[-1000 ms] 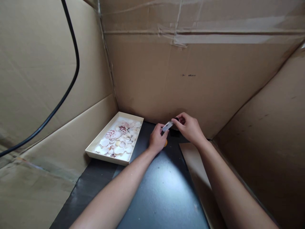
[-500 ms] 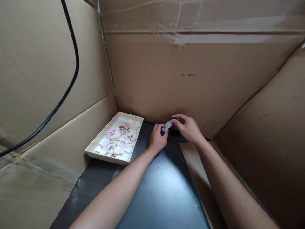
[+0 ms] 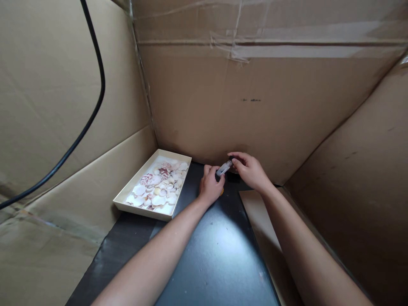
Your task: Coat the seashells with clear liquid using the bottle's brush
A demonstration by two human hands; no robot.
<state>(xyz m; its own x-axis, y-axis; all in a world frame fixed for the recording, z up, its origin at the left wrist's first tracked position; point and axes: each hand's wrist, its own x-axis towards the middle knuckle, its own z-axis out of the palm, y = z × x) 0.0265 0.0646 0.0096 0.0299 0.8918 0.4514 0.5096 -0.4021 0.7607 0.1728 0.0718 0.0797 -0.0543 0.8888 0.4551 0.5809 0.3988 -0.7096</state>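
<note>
My left hand is closed round the lower end of a small clear bottle, which is tilted up to the right. At its upper end is a dark cap, pinched between the thumb and fingers of my right hand. Whether the cap is still joined to the bottle, I cannot tell. Partly hidden by my left hand, a small orange object lies on the dark table.
A cream tray of seashells sits left of my hands. On the right, a flat brown cardboard strip lies under my right forearm. Cardboard walls close in the dark tabletop. A black cable hangs at upper left.
The fingers of my right hand have shifted slightly on the cap, and a little more of the bottle's upper end shows. My left hand keeps its hold in nearly the same place.
</note>
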